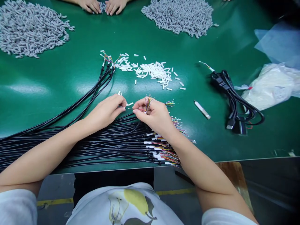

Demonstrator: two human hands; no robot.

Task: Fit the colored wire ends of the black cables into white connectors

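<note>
Bundle [105,145] of black cables, 1 off, lies along the near edge of the green table [93,34] and serves as reference. Cables in it: too many and too overlapped to count; coloured wire ends fan out at its right end, several with white tubes.

Hands, 2, both above the bundle's far edge. Left hand [112,104]: fingertips in a narrow pinch on a pale bit [121,107]; I cannot tell whether it is a tube or a wire tip. Right hand [153,114]: fingers curled, holding the wires [147,104] of one cable end, several colours, count unclear. One red wire [138,109] runs from its grip toward the left hand.

Beyond the bundle: one heap of white tubes [156,70], well over fifty; at least two strays [130,104] nearer, beside the left hand. Separate black cables [93,86], about four, rise from the bundle's left part, ends at the heap's left.

Right of the bundle: 1 cutter [202,109], 1 coiled cable [228,89] with a USB plug, 1 white bag [269,84].

Farthest beyond the bundle: 2 piles of grey parts, left [30,28] and right [180,15], uncountable. Between these, another person's 2 hands [114,6], fingers around a few grey parts.
</note>
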